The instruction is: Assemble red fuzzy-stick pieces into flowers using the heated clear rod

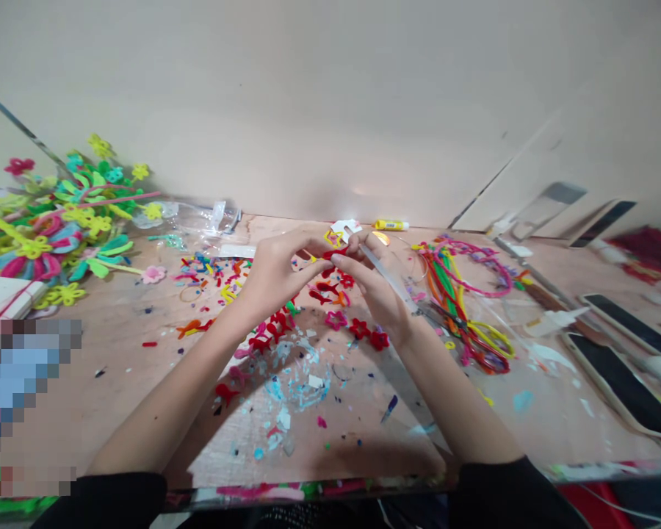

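Grip check: your left grip and right grip press together above the bench, fingertips pinching a red felt cutout | Risk: a slack pinch lets it fall among the matching red cutouts scattered below, where you could lose it

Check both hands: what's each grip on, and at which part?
The left hand appears to pinch a small red fuzzy piece at its edge, between the fingertips. The right hand holds a slim silver tool, probably tweezers, along its shaft.
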